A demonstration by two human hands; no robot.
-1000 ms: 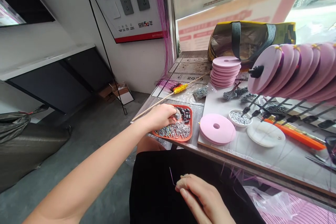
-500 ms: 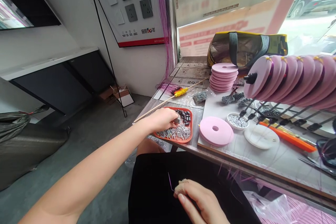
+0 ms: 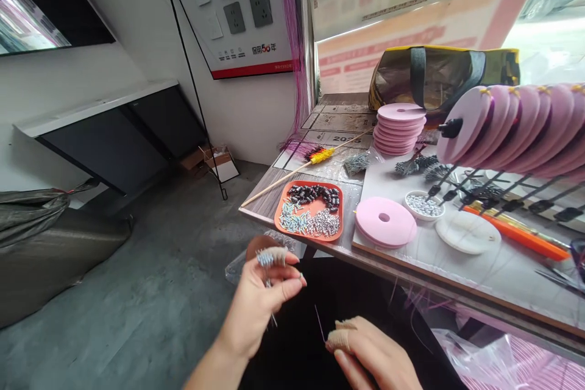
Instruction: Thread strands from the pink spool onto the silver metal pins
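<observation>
My left hand (image 3: 262,292) is raised over my lap, just in front of the table edge. Its thumb and a finger are pinched around something too small to name. Small silvery pieces (image 3: 265,258) lie against its taped finger, and thin metal bits show lower down. My right hand (image 3: 365,347), also with taped fingers, pinches a thin purple line (image 3: 320,323) whose free end points up. Beyond the left hand, an orange tray (image 3: 277,219) holds black beads (image 3: 315,194), greenish-silver tubes (image 3: 292,217) and small silver beads (image 3: 324,223). The two hands are apart.
Right of the tray lie a pink foam disc (image 3: 397,228), a white dish of grey beads (image 3: 425,218) and a white round plate (image 3: 468,233). Stacked pink spools (image 3: 400,128), a racked row of spools (image 3: 516,128), an orange-handled tool (image 3: 525,237) and a bag (image 3: 439,79) stand beyond.
My left hand has left the orange tray and come back toward my right hand, carrying something small. My right hand still pinches the purple line and sits slightly further right in view.
</observation>
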